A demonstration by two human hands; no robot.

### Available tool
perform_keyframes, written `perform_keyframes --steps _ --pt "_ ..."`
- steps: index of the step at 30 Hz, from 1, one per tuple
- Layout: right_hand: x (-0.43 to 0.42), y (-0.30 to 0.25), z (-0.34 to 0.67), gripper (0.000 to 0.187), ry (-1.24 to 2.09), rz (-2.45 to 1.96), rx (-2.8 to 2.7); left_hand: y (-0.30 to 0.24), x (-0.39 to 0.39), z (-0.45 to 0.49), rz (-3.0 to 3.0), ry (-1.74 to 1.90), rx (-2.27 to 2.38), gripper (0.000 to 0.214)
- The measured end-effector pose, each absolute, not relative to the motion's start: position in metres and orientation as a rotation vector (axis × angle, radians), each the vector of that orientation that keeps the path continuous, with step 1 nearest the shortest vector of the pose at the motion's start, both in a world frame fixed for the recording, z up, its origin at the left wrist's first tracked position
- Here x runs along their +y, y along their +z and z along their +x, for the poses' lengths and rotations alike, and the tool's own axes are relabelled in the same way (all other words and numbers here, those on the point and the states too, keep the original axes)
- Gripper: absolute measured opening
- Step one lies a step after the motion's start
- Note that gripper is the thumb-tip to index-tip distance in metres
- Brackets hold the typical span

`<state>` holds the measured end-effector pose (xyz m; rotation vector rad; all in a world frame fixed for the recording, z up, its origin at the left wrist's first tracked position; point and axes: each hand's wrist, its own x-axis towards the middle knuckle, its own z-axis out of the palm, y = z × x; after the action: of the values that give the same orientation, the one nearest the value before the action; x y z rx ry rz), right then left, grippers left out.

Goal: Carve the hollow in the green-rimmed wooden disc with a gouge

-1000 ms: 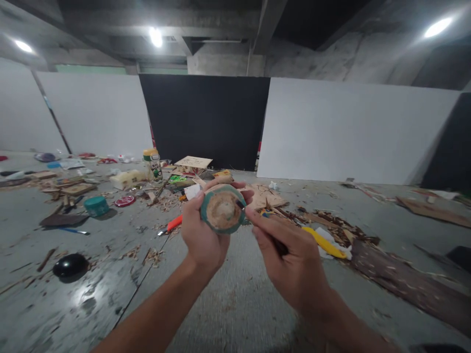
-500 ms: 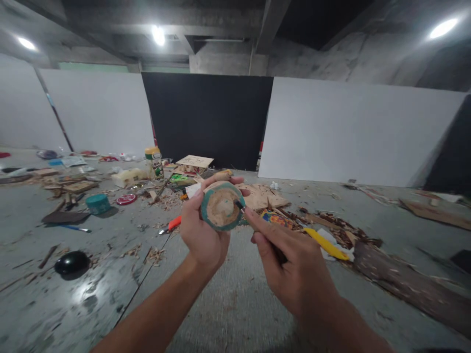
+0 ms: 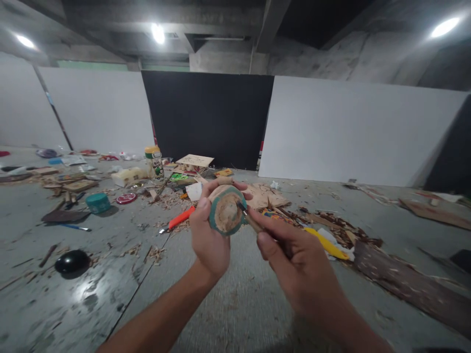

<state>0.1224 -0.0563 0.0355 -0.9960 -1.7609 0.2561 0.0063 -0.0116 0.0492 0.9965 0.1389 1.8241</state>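
My left hand (image 3: 209,235) is wrapped round a round wooden piece (image 3: 225,212) with a teal-painted rim and a bare tan face, held up at chest height. My right hand (image 3: 294,260) pinches a thin brush (image 3: 250,221) like a pen. The brush's dark tip touches the right edge of the wooden piece. Both hands are over the grey floor.
Wood shavings and scraps litter the floor (image 3: 235,304). An orange cutter (image 3: 180,218) lies just left of my hands, a yellow tool (image 3: 326,242) to the right, a black round object (image 3: 71,262) at the near left, a teal tub (image 3: 97,202) and a jar (image 3: 153,163) farther back.
My left hand has turned the wooden piece so its face angles more to the right. My right hand has shifted slightly lower with the brush tip still at the rim.
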Motion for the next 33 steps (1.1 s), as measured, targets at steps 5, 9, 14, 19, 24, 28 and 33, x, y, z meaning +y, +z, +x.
perform_keyframes --steps 5,9,14,19,24,28,33 --pt "-0.054 0.025 0.122 0.039 0.016 -0.919 -1.77 0.049 -0.012 0.006 0.979 1.779 0.12 0.032" --pt "-0.056 0.025 0.121 0.036 0.334 -0.916 -1.672 0.051 -0.014 0.005 0.977 1.769 0.125 0.03" --pt "-0.056 0.026 0.121 0.035 0.463 -0.947 -1.639 0.05 -0.013 0.006 0.985 1.777 0.137 0.032" --pt "-0.051 0.022 0.121 0.037 0.083 -0.943 -1.742 0.046 -0.012 0.007 0.982 1.776 0.138 0.03" --pt "-0.053 0.03 0.124 0.035 0.567 -0.949 -1.633 0.045 -0.011 0.008 0.999 1.802 0.132 0.032" --pt "-0.049 0.028 0.129 0.038 0.075 -0.916 -1.776 0.052 -0.01 0.004 0.984 1.711 0.147 0.033" --pt "-0.046 0.032 0.135 0.036 0.137 -0.884 -1.785 0.057 -0.007 0.001 0.973 1.637 0.189 0.036"
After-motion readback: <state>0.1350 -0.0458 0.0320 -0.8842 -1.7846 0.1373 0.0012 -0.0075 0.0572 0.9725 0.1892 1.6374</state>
